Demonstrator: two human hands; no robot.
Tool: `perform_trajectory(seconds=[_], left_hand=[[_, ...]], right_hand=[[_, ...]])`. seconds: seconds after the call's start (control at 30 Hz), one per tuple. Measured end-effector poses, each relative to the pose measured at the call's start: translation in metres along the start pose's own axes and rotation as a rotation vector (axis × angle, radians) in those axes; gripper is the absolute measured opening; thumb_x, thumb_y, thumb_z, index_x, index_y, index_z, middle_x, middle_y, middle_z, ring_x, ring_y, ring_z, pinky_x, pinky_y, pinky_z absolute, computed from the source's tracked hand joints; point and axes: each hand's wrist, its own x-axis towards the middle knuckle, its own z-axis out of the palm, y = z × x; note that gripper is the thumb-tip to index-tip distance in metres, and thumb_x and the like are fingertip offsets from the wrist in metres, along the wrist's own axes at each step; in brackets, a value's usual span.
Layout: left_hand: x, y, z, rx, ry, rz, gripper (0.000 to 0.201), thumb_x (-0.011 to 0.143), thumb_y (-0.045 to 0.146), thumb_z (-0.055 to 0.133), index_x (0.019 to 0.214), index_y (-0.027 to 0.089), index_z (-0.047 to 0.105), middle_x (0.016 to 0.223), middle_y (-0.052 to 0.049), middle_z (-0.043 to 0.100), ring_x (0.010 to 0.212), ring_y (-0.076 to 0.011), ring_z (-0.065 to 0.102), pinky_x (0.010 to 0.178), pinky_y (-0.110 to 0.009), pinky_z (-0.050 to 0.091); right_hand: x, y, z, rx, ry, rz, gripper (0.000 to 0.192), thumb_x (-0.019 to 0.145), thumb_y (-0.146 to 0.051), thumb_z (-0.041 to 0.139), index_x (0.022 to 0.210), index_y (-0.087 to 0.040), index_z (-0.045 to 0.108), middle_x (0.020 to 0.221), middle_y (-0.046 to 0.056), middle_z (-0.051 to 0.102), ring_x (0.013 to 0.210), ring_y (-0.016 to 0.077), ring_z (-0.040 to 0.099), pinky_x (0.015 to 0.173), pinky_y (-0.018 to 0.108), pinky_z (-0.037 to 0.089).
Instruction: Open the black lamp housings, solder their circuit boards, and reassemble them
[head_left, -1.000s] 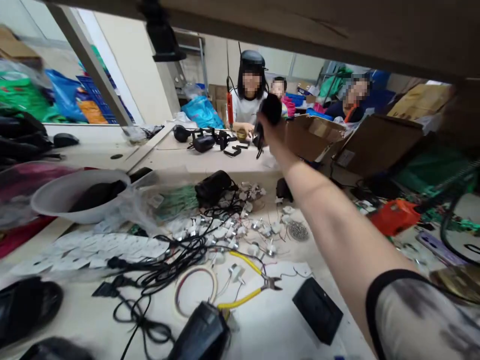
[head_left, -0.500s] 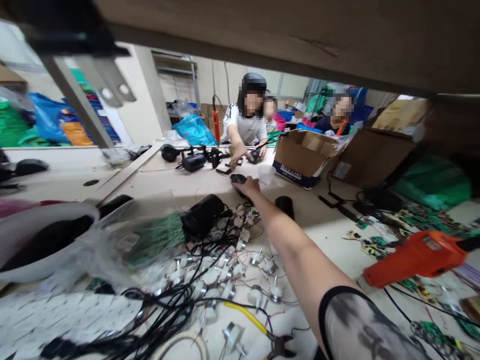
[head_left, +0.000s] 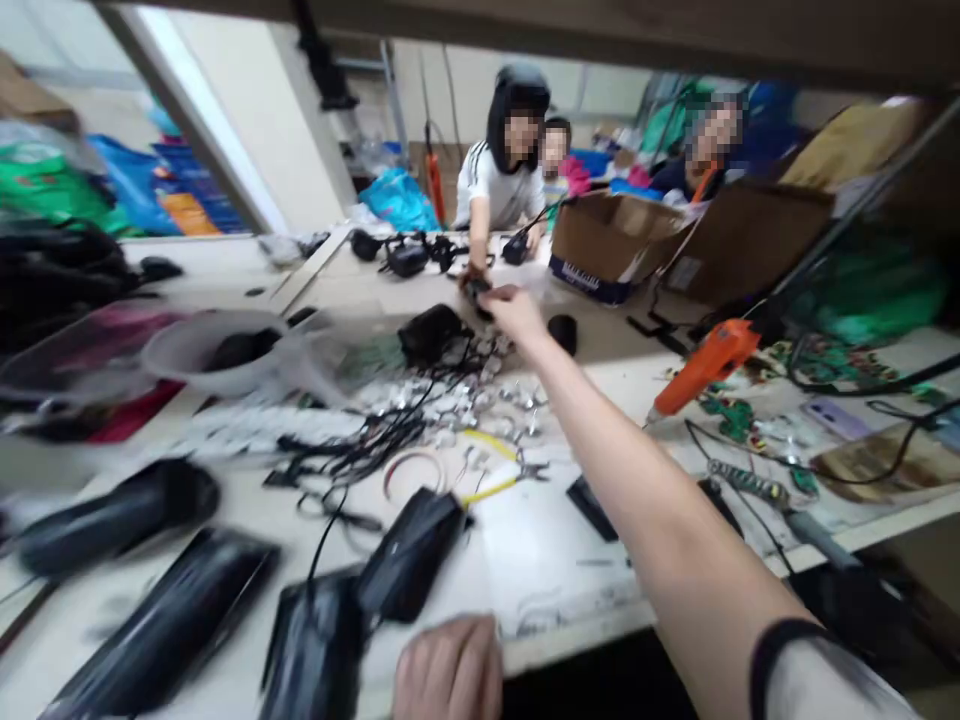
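Note:
My right hand (head_left: 514, 312) is stretched far across the white table (head_left: 547, 580), its fingers closed on a small black part (head_left: 477, 291) at the far side. A hand of the person in a white shirt (head_left: 495, 185) opposite me touches the same part. Just in front of my right hand lie a black pouch (head_left: 431, 333) and several small white motors with wires (head_left: 450, 405). My left hand (head_left: 450, 668) rests at the table's near edge, blurred, fingers curled with nothing seen in them, beside a black device (head_left: 409, 552).
Yellow-handled pliers (head_left: 495, 465), tangled black cables (head_left: 352, 455) and a white bowl (head_left: 187, 350) lie mid-table. An orange tool (head_left: 705, 362) and green circuit boards (head_left: 731, 415) sit to the right. A cardboard box (head_left: 607, 240) stands at the back. Two more people sit behind it.
My right hand came down from the air with the black part to the far table surface. The view dropped and pulled back, bringing my left hand and the near edge into sight.

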Motion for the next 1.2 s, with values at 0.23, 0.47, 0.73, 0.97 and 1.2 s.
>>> perform_trajectory(seconds=[0.23,0.47,0.73,0.97,1.2], left_hand=[[0.025,-0.001,-0.056,0.115,0.107,-0.115,0.013,0.086,0.008,0.061,0.093,0.019,0.061,0.085,-0.004,0.065,0.078,-0.0156,0.064,0.072,-0.028,0.053],[0.060,-0.034,-0.080,0.302,-0.325,-0.438,0.078,0.075,0.053,0.074,0.137,0.014,0.047,0.122,-0.015,0.062,0.113,-0.0328,0.058,0.097,-0.046,0.048],[0.074,-0.016,-0.051,0.212,-0.412,-0.703,0.079,0.071,0.051,0.073,0.139,0.019,0.048,0.127,-0.015,0.064,0.116,-0.0353,0.059,0.098,-0.045,0.045],[0.086,0.001,-0.050,-0.555,-0.139,-1.090,0.063,0.060,0.053,0.079,0.111,0.020,0.063,0.092,-0.002,0.069,0.089,-0.0247,0.062,0.077,-0.031,0.048],[0.088,0.007,-0.028,-0.809,-0.123,-1.241,0.068,0.057,0.045,0.082,0.117,0.017,0.066,0.107,-0.006,0.070,0.100,-0.0262,0.063,0.077,-0.028,0.049]], right_hand=[[-0.252,0.037,-0.049,0.063,-0.054,-0.484,0.015,0.092,-0.026,0.059,0.078,-0.026,0.066,0.072,-0.001,0.066,0.065,0.0185,0.063,0.062,0.033,0.050],[-0.316,0.094,-0.060,0.126,-0.226,-0.369,0.012,0.088,-0.028,0.062,0.081,-0.036,0.068,0.064,-0.003,0.066,0.050,0.0234,0.062,0.042,0.037,0.049],[-0.251,0.069,-0.017,0.211,-0.241,-0.261,0.027,0.090,-0.036,0.058,0.112,-0.023,0.067,0.106,0.011,0.070,0.084,0.0245,0.069,0.067,0.039,0.059],[-0.225,0.047,-0.015,0.390,-0.252,-0.268,0.025,0.092,-0.038,0.056,0.110,-0.024,0.068,0.110,0.006,0.068,0.098,0.0218,0.063,0.080,0.034,0.053],[-0.224,0.064,-0.028,0.452,-0.281,-0.157,0.033,0.096,-0.047,0.050,0.108,-0.024,0.070,0.106,0.006,0.064,0.095,0.0210,0.061,0.077,0.033,0.051]])
